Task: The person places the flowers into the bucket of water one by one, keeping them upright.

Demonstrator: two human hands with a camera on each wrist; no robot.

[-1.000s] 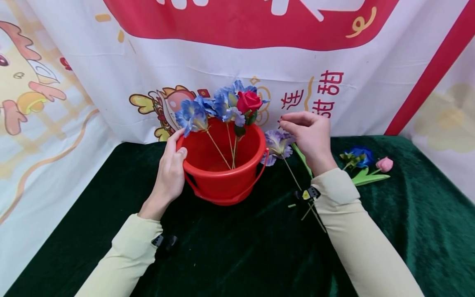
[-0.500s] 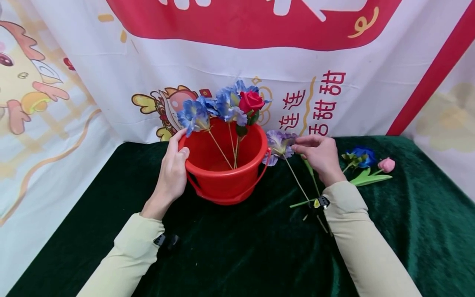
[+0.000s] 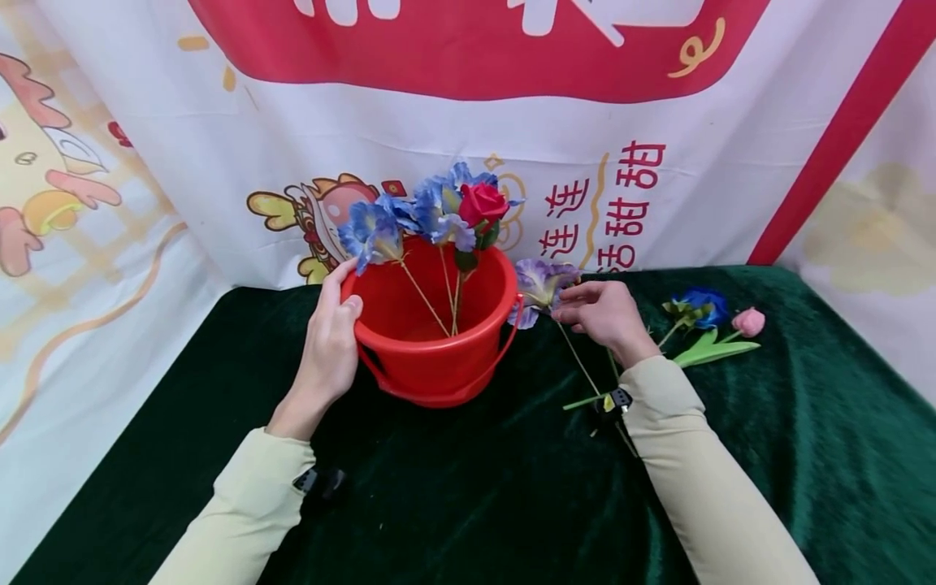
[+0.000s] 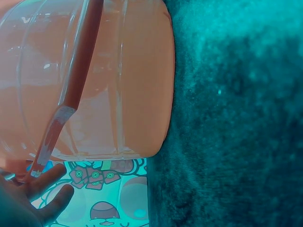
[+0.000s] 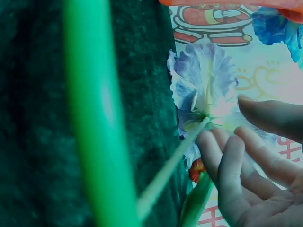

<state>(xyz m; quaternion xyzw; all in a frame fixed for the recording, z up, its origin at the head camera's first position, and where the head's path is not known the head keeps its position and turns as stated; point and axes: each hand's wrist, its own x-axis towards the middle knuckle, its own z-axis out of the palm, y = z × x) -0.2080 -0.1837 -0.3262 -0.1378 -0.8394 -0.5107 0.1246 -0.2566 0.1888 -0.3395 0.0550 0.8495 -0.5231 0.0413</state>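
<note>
My left hand (image 3: 329, 341) grips the side of a red bucket (image 3: 439, 370) near the rim. Two of its fingers (image 4: 57, 203) stick out past the bucket wall in the left wrist view. Blue irises (image 3: 373, 236) and a red rose (image 3: 483, 203) lean against the bucket's back rim, stems inside. My right hand (image 3: 603, 317) is at the base of a purple iris (image 3: 541, 284) lying to the bucket's right. In the right wrist view its thumb (image 5: 270, 116) stands apart from the fingers, which are right at the iris stem (image 5: 175, 163).
A blue flower (image 3: 705, 307) and a pink tulip (image 3: 749, 322) lie on the dark green cloth at the right. An orange-red bud (image 5: 196, 169) with a green leaf (image 5: 196, 203) is below the iris. A printed white backdrop (image 3: 409, 122) hangs behind.
My right hand has come down from above the purple iris to the base of its bloom, then slightly left. The left hand has stayed on the bucket. The head view has shifted slightly.
</note>
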